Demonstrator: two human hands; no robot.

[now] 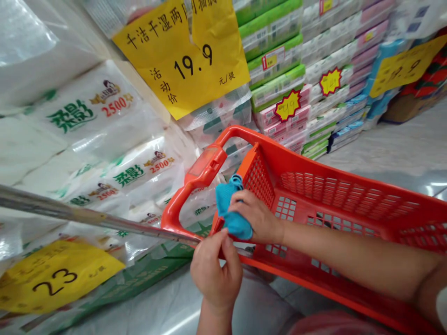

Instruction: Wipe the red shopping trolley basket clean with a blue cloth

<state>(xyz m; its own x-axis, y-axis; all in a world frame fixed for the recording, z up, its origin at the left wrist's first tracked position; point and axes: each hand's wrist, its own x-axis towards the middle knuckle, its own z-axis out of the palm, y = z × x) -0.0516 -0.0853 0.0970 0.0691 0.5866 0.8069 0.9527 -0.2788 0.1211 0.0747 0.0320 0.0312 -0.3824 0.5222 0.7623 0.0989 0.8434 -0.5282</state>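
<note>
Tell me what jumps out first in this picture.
A bright red basket fills the middle and right, the right hand pressing a blue cloth against its inner wall. The left hand pinches the near rim just below. A yellow price sign reading 19.9 hangs at the top.

Both hands are bare, the left hand (216, 274) and the right hand (256, 216) alike, with plain, unadorned fingers (240, 197). The right forearm (349, 256) is uncovered along all its visible length, and a sliver of white cloth (442, 307), perhaps a sleeve hem, shows at the picture's edge. Low in the view lies a blurred fold of dusty pink-red garment (331, 324).
</note>
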